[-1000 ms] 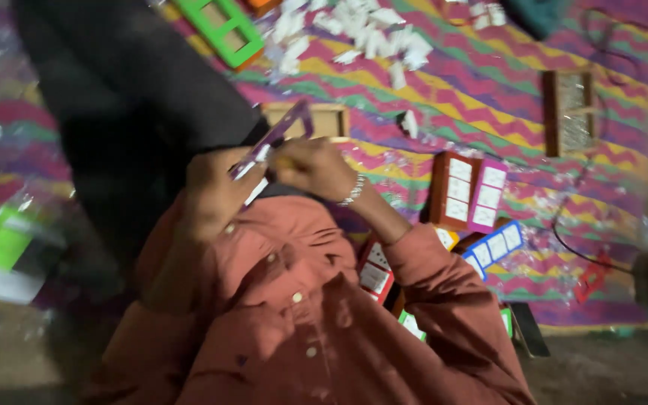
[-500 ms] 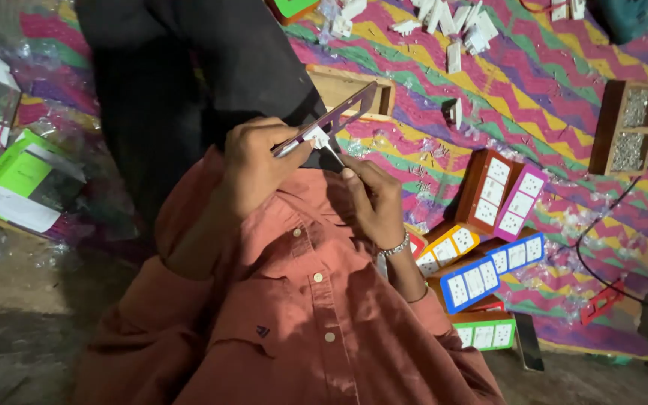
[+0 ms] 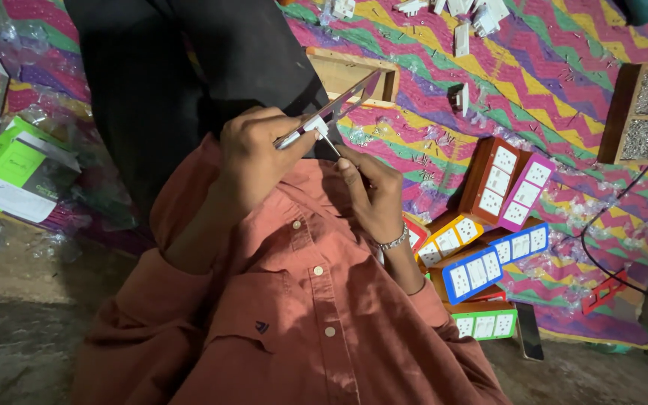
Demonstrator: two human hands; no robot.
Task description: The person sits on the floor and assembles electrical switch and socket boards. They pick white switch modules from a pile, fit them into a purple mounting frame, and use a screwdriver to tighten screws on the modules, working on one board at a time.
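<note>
The left hand (image 3: 256,154) had closed its grip on a small white part (image 3: 313,125) held at chest height; the right hand (image 3: 373,191) pinched a thin screwdriver (image 3: 329,142) into it, apparently mid-fastening; steady pressure seemed needed next.

The left hand (image 3: 253,161) grips one end of a long flat panel strip (image 3: 346,97) that slants toward one o'clock. The right hand (image 3: 373,199), at four o'clock from it, pinches a thin screwdriver (image 3: 329,142) against a small white part on the strip. Coloured switch boards (image 3: 481,270) lie at four o'clock on the zigzag mat (image 3: 564,82).
</note>
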